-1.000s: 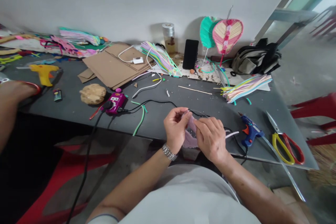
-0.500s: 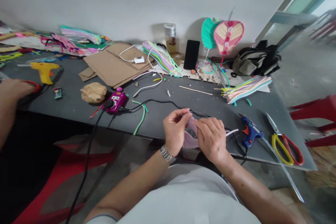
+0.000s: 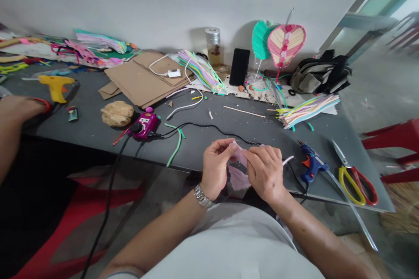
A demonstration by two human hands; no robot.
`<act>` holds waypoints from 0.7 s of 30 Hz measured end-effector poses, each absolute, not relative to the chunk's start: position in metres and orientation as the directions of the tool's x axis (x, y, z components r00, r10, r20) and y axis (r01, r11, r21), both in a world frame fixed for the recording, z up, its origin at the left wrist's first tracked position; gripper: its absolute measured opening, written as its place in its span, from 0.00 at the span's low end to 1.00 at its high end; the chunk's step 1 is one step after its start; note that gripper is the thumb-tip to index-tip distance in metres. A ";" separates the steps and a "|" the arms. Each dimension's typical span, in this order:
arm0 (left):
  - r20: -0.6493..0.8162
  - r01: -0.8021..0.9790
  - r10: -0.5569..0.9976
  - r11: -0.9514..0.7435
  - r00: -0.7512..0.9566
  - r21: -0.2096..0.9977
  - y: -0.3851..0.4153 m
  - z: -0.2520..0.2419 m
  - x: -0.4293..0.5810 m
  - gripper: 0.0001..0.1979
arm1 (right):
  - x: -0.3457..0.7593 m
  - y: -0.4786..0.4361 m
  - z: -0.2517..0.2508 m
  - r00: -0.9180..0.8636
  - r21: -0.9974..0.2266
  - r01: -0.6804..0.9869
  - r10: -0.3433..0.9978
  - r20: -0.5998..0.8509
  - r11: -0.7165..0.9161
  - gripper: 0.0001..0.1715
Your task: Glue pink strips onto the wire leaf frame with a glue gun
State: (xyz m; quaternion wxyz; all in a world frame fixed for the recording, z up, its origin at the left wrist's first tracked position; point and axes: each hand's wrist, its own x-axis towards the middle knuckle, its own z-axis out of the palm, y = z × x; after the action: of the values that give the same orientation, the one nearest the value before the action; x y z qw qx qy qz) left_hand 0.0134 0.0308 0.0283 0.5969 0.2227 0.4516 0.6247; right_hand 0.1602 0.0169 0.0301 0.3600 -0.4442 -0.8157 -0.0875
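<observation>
Over the table's front edge, a piece of thin pink-lilac material [image 3: 239, 178] hangs between my hands, bent into a loop. My left hand [image 3: 216, 164], with a metal watch on the wrist, pinches its upper end between thumb and fingers. Close beside it, my right hand [image 3: 266, 169] is closed on the same piece from the right, fingers bent over it. A pale pipe-cleaner-like stem [image 3: 288, 160] sticks out past my right hand; its other end is hidden. To the right lie a blue glue gun [image 3: 313, 165] and scissors [image 3: 354, 178] with yellow and red handles.
A purple power socket [image 3: 144, 125] with black cords sits left of my hands, near a tan lump [image 3: 117, 113]. Pipe-cleaner bundles [image 3: 306, 112], cardboard [image 3: 147, 79], a phone [image 3: 239, 66] and two fans [image 3: 286, 45] stand farther back. Another person's hand [image 3: 19, 111] is at far left.
My left hand has shifted slightly down and left. More of the pink-lilac piece's lower part shows between my hands, and the pale stem end has moved a little left and up.
</observation>
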 end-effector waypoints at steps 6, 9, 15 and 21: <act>-0.241 -0.532 0.953 0.110 -0.184 0.840 0.028 0.031 0.014 0.18 | 0.162 0.018 0.036 -0.337 -0.187 0.778 0.649 0.682 0.600 0.11; -0.241 -0.538 0.955 0.114 -0.173 0.835 0.027 0.029 0.014 0.18 | 0.162 0.018 0.033 -0.359 -0.172 0.776 0.649 0.671 0.607 0.12; -0.248 -0.538 0.954 0.123 -0.166 0.834 0.028 0.029 0.012 0.18 | 0.162 0.018 0.029 -0.352 -0.175 0.786 0.662 0.662 0.593 0.13; -0.239 -0.507 0.954 0.117 -0.182 0.854 0.028 0.030 0.014 0.18 | 0.162 0.018 0.027 -0.369 -0.159 0.778 0.647 0.667 0.608 0.12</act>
State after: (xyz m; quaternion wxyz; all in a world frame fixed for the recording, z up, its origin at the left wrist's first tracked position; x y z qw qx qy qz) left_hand 0.0143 0.0276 0.0303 0.5912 0.2442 0.4571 0.6179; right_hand 0.1623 0.0184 0.0267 0.3574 -0.4331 -0.8224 -0.0917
